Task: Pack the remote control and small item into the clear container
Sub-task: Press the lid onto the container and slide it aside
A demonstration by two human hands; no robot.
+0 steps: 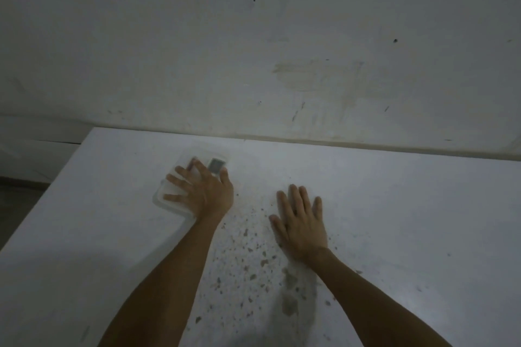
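Note:
A clear plastic container (169, 197) lies on the white table (394, 205) at the left. My left hand (200, 191) presses flat on top of it with fingers spread. Through the clear plastic, beside my fingers, a white remote control with a grey screen (216, 165) shows at the container's far end. The small item is hidden from view. My right hand (300, 220) rests flat on the table to the right, palm down, fingers apart, holding nothing.
The table's far edge (310, 139) meets a stained white wall (282, 51). Its left edge (56, 186) drops to a dark floor. Brown specks and stains (248, 262) dot the tabletop between my arms.

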